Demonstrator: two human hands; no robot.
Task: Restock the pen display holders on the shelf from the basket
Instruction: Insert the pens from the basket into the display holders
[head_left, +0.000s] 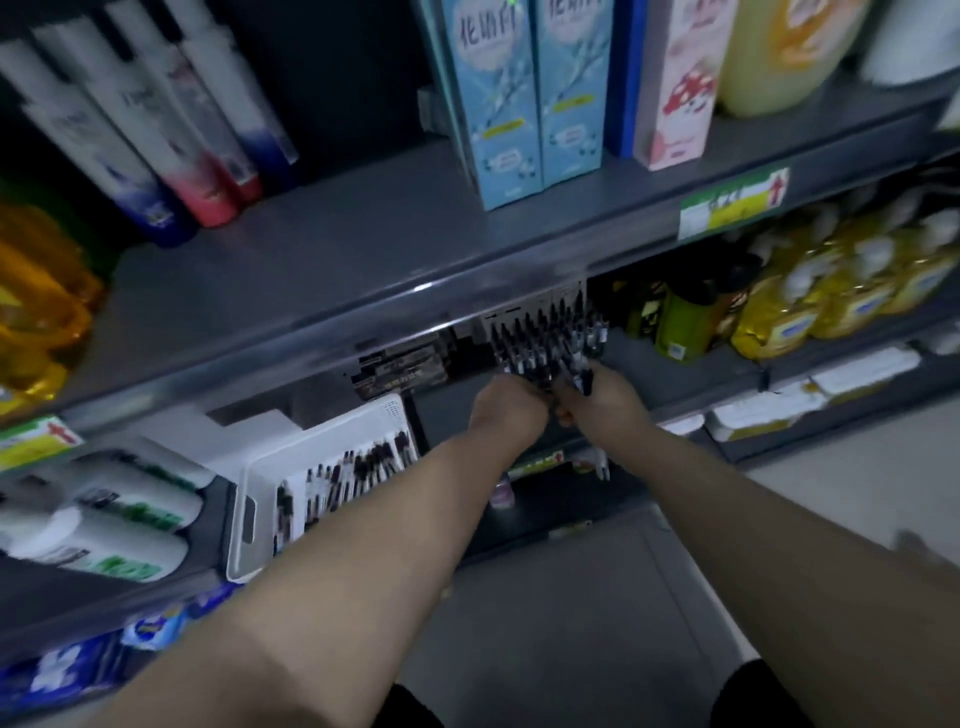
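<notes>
A pen display holder (545, 332) full of black pens stands on the middle shelf, under the edge of the upper shelf. Both my hands reach to its front. My right hand (602, 389) grips a bunch of black pens (582, 376) at the holder's front right. My left hand (506, 402) is at the holder's front left, its fingers curled among the pens; what it holds is blurred. A white basket (249, 512) with several black pens lying in it sits on the shelf to the left.
Dark boxes (400, 369) stand left of the holder. Green bottles (680, 322) and yellow pump bottles (831, 291) stand to its right. White rolls (104, 519) lie left of the basket. The upper shelf edge (363, 322) overhangs the holder. Grey floor lies below.
</notes>
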